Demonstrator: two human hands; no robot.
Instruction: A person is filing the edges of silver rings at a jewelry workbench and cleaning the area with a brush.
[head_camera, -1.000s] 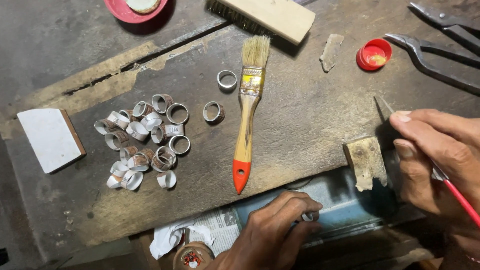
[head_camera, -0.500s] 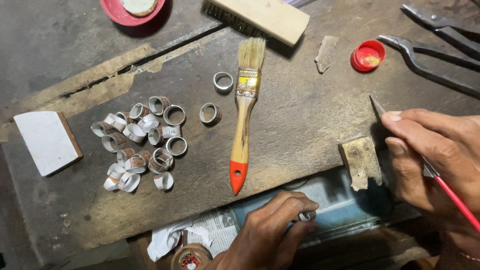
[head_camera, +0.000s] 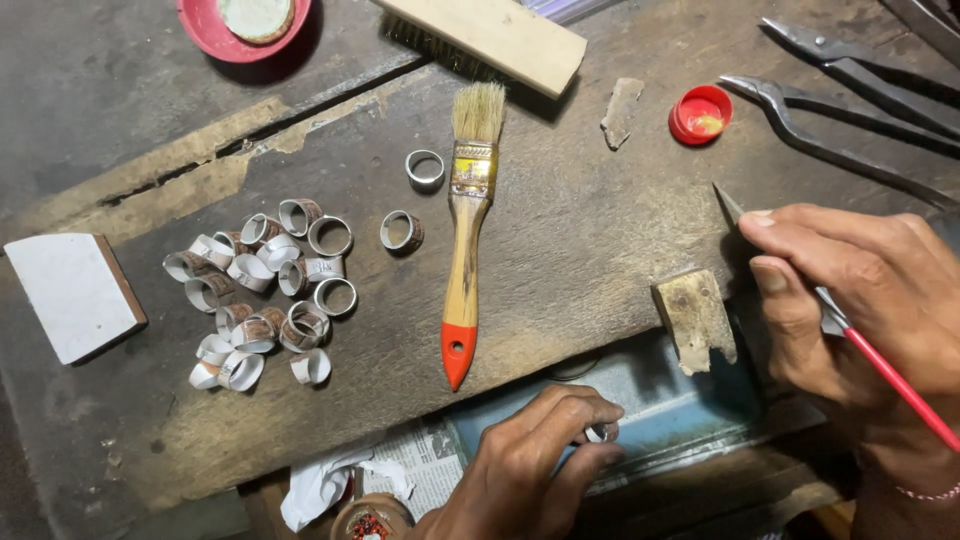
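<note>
A small metal ring (head_camera: 601, 433) sits pinched in the fingertips of the left hand (head_camera: 530, 470), low at the near edge of the counter (head_camera: 600, 230), over a blue surface just below the worn wooden top. The right hand (head_camera: 860, 300) is closed around a thin tool (head_camera: 800, 280) with a red handle and a pointed metal tip; the tip rests on the counter up and right of the ring, well apart from it. Between the two hands stands a small wooden block (head_camera: 693, 318) at the counter's edge, just left of the right thumb. Further left lies a paintbrush (head_camera: 467, 230) with an orange-tipped handle, bristles pointing away. Two loose rings (head_camera: 403, 231) lie beside it, and a pile of rings (head_camera: 265, 290) lies further left still, near a white block (head_camera: 72, 295). At the far side are a wooden scrub brush (head_camera: 490, 35), a red dish (head_camera: 215, 35), a red cap (head_camera: 701, 113) and a chip of pale material (head_camera: 621, 108). Pliers (head_camera: 840, 90) lie at the upper right, above the right hand. Crumpled paper (head_camera: 325, 485) and newsprint (head_camera: 430, 465) lie just left of the left hand.
</note>
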